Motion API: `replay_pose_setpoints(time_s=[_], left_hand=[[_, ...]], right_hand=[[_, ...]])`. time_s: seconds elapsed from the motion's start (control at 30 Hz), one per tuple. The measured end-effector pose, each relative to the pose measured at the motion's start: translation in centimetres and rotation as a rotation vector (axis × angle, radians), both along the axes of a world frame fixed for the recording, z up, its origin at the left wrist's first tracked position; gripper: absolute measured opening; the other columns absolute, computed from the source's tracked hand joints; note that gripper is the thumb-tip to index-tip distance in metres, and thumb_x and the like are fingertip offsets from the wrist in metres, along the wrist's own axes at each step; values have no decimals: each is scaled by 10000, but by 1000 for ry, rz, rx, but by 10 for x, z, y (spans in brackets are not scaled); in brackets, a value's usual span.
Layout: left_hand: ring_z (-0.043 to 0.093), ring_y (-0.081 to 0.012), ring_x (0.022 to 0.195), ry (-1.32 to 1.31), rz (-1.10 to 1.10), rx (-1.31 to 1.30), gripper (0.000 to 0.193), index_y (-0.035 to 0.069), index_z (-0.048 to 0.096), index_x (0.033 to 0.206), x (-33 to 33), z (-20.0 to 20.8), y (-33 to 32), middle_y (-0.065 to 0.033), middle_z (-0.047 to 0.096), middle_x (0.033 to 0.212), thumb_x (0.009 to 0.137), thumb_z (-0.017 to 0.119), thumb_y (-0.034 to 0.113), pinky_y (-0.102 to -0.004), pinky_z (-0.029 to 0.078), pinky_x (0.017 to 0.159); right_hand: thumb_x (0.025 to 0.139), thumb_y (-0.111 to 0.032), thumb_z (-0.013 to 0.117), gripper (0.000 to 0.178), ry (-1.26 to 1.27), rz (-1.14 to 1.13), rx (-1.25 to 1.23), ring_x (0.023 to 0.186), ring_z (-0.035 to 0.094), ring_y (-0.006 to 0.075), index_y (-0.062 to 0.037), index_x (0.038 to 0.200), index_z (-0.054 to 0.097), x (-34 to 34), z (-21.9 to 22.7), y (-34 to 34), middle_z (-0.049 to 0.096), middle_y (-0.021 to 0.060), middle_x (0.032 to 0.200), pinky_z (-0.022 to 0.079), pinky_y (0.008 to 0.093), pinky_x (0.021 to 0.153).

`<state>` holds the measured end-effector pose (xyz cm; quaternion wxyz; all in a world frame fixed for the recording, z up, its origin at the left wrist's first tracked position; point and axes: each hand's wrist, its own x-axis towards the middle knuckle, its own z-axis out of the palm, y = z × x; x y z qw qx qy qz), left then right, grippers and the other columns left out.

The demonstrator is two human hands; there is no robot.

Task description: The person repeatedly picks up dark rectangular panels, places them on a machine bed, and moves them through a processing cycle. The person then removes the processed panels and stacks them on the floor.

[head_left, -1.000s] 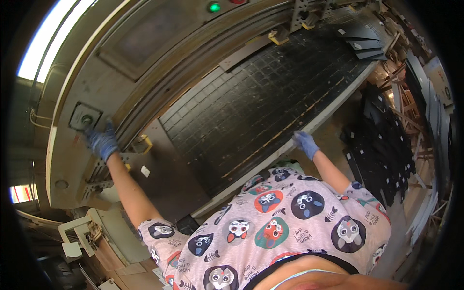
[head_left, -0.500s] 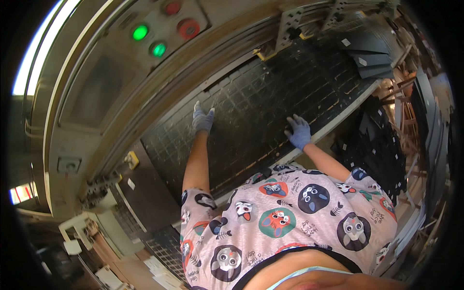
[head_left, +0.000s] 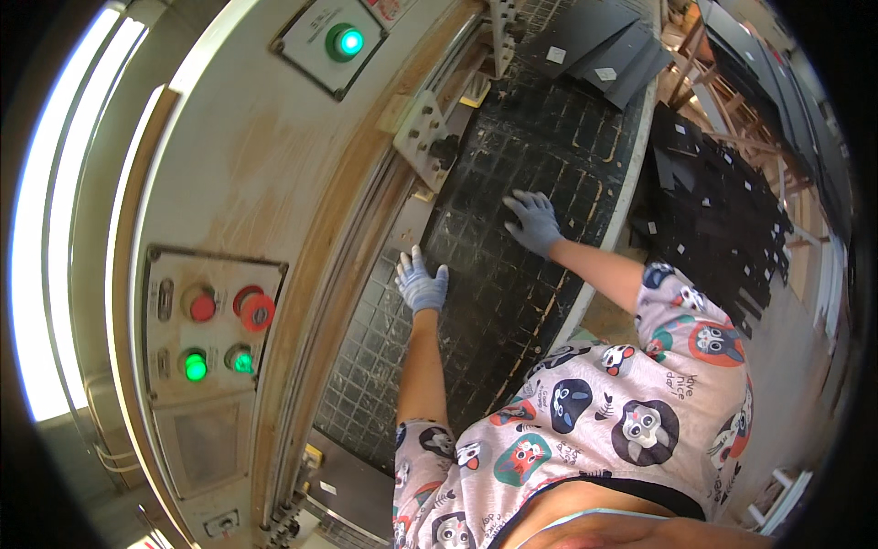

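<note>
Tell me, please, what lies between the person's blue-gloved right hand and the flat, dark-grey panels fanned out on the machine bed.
In the head view, only the scuffed, black, grid-marked machine bed lies between the right hand and the panels.

Dark panels lie on the gridded bed.
</note>
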<state>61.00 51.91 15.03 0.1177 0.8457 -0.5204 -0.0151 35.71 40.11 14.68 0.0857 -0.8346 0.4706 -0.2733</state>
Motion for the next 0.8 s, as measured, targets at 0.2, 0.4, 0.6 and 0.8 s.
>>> replay_pose_setpoints(time_s=[0.2,0.4,0.6,0.8], left_hand=[[211,-353,1342,87,160,109,875,148,180,1432,-14,19,-44,-173,211,1466,754,619,486,-468,214,1073],[224,-363,1329,2,-11,66,797,201,319,1388,-6,29,-23,-169,233,1460,730,635,522,-457,203,1080],[338,-430,1249,182,-216,-285,702,130,417,1319,-39,56,54,-241,293,1404,728,683,400,-467,319,1020],[359,-387,1244,317,-124,-289,630,113,451,1284,-86,24,142,-223,321,1386,726,706,256,-427,324,1030]], right_hand=[[810,-447,570,733,80,-91,128,1333,228,314,-136,1395,256,55,24,-97,279,131,1435,117,482,1094],[769,-646,506,903,-5,-201,254,1388,82,313,-170,1450,153,95,70,-157,141,161,1493,19,486,1105],[824,-638,411,805,143,-214,366,1396,45,276,-189,1447,170,73,154,-174,100,91,1512,-12,504,1108],[869,-584,341,731,135,-256,296,1395,38,291,-169,1444,166,59,141,-183,84,75,1516,-14,504,1113]])
